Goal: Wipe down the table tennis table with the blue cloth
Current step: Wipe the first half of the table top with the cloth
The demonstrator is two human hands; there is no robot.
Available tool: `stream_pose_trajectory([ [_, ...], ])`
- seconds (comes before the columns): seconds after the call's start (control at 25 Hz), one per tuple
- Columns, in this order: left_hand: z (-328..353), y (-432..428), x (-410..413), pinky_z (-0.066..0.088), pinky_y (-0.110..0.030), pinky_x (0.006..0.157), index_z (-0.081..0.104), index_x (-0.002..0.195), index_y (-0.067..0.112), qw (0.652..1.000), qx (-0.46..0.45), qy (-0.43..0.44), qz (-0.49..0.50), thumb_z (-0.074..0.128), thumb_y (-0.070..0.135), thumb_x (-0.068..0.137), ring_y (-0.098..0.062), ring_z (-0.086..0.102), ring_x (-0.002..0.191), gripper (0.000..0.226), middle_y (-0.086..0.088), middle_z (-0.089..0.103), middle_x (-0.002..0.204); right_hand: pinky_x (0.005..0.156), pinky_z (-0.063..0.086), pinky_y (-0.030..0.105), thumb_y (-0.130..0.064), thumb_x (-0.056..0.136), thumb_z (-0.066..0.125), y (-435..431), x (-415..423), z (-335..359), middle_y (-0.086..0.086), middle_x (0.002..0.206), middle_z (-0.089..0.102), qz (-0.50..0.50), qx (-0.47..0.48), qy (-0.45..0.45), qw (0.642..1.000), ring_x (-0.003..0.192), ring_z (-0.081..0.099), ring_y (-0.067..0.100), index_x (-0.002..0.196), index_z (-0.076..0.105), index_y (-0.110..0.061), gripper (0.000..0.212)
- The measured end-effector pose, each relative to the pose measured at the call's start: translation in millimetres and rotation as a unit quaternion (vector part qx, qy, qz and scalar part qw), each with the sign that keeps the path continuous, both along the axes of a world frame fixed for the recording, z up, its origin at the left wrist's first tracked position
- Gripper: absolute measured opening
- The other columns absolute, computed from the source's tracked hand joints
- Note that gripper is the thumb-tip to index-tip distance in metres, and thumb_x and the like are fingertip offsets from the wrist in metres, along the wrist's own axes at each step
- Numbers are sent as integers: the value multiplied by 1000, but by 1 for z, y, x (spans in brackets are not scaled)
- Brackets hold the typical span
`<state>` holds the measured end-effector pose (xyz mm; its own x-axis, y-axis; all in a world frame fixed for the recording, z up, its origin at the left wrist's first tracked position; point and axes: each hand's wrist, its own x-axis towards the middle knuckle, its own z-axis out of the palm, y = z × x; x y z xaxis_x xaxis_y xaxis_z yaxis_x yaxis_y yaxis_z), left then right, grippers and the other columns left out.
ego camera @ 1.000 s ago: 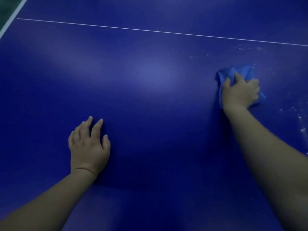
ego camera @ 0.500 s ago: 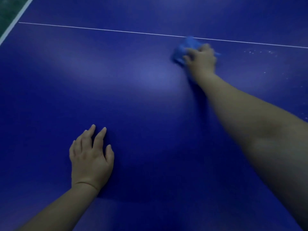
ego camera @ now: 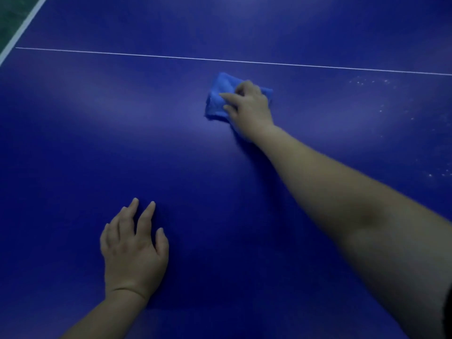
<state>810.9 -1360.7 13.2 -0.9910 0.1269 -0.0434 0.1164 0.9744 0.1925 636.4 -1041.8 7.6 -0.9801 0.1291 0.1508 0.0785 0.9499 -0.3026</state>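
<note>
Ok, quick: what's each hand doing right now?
Left hand: open, resting flat on the table, holding nothing.
Right hand: fingers curled on the blue cloth, pressing it down.

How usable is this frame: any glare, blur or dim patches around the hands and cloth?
Head view: dim overall, darkest along the near edge. Head view: a soft pale glare patch lies on the table left of the cloth. Head view: the right hand and the cloth look smeared. Head view: the left hand is sharper, with dark shadow to its right.
</note>
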Motion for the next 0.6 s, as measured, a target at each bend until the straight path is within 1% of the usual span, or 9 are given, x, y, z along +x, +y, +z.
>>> stream_pose_trajectory([
  [0.04,0,0,1,22,-58,115,48,140,17,1000,0,1,0,30,43,87,-30,29,140,62,-8,35,151,88,39,37,-32,94,53,21,-9,3,12,123,52,-12,4,5,1000,113,48,31,118,69,-24,30],
  [0.12,-1,0,2,22,-58,115,47,140,17,1000,2,3,2,30,43,87,-30,29,140,62,-9,35,151,90,39,39,-33,94,50,81,-5,2,14,126,50,-141,26,8,990,116,48,33,118,68,-22,32],
  [0.24,2,0,2,21,-58,115,47,140,17,1000,12,-5,-3,34,41,88,-30,28,140,59,-10,34,152,98,36,45,-40,95,45,168,69,3,15,132,44,-414,21,3,910,121,42,38,118,66,-21,36],
  [0.32,3,0,1,18,-56,116,46,141,17,1000,10,-18,-3,36,39,88,-30,26,141,58,-9,32,153,100,35,47,-43,95,45,171,119,5,16,133,43,-514,1,-6,858,121,41,39,120,64,-22,38],
  [0.36,4,1,1,17,-55,117,45,142,18,1000,10,-24,-1,37,38,89,-29,25,142,58,-9,31,153,99,35,47,-42,94,46,155,135,4,17,132,43,-529,-4,-4,849,120,42,40,120,63,-22,37],
  [0.4,4,1,2,15,-54,117,45,143,18,1000,10,-27,0,38,37,90,-29,24,142,56,-9,30,154,98,37,47,-41,94,47,127,146,3,17,129,45,-515,-2,6,857,117,44,41,118,64,-22,35],
  [0.44,4,2,3,15,-54,118,44,143,18,1000,12,-28,-1,41,35,93,-28,23,143,53,-9,30,154,94,40,46,-39,92,50,95,154,3,18,124,48,-471,-2,19,882,113,47,40,116,65,-21,33],
  [0.56,4,3,3,13,-54,118,43,144,18,999,15,-34,0,51,28,94,-29,21,144,51,-9,28,155,75,44,43,-31,86,62,-1,180,1,15,102,55,-205,-7,43,978,93,54,36,108,70,-21,26],
  [0.6,4,2,3,13,-54,118,43,144,18,999,15,-34,-1,52,27,94,-29,21,144,51,-9,28,156,69,44,41,-30,84,65,-17,194,-1,13,95,55,-117,-6,46,992,85,54,33,107,71,-20,26],
])
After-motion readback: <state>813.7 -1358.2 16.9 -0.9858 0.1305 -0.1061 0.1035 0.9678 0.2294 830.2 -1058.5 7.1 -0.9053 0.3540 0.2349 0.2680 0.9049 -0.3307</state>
